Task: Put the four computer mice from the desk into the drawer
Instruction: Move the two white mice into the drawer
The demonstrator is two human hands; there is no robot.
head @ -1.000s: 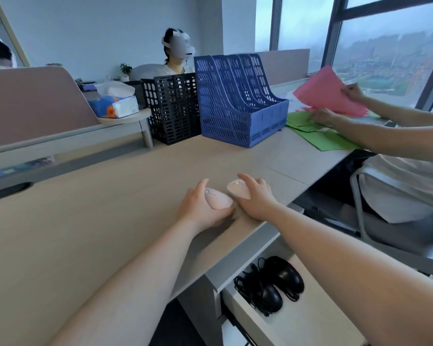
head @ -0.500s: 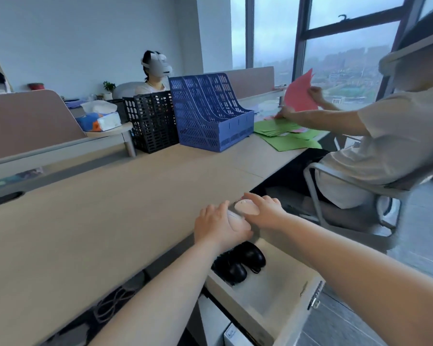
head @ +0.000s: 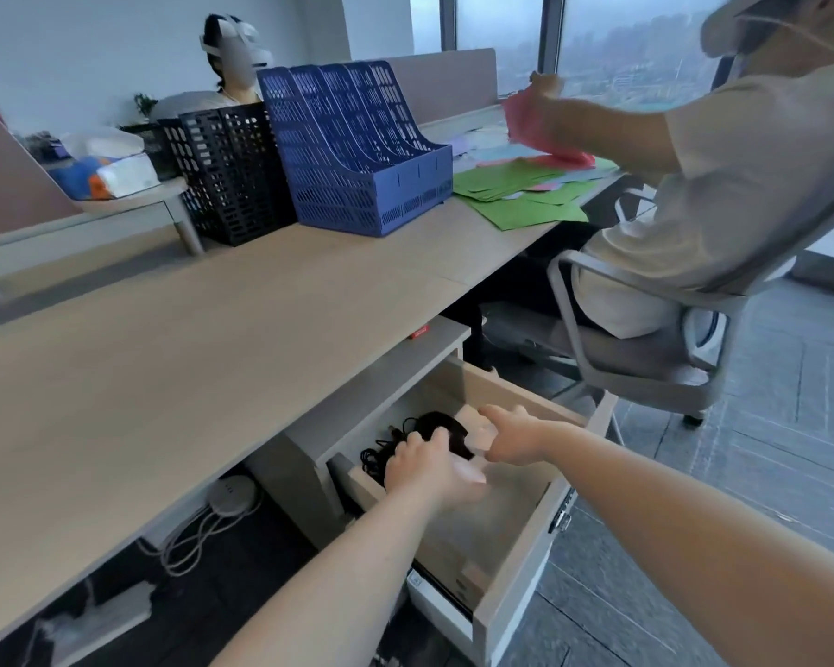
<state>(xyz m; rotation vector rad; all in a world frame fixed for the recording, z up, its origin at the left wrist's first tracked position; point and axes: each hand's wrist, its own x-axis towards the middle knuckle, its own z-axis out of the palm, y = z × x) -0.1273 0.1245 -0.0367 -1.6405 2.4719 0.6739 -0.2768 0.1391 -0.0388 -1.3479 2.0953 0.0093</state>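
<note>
Below the desk's front edge an open wooden drawer (head: pixel 516 527) is pulled out. Black wired mice (head: pixel 441 428) with tangled cables lie at its back left. My left hand (head: pixel 424 469) is inside the drawer, closed around a pale pink mouse (head: pixel 468 471) whose tip shows past my fingers. My right hand (head: pixel 513 435) is beside it, holding a second pale pink mouse (head: pixel 475 426) low over the drawer near the black ones. How many black mice lie there is hard to tell.
A long wooden desk (head: pixel 174 349) stretches left. A blue file rack (head: pixel 357 151) and black mesh basket (head: pixel 227 170) stand at its back. A seated person (head: pixel 723 185) on a grey chair (head: pixel 646 358) sorts coloured papers (head: pixel 521 190) at right. Another person sits behind the divider.
Both hands have carried the pink mice off the desk edge and down into the open drawer. My view has tilted down and to the right.
</note>
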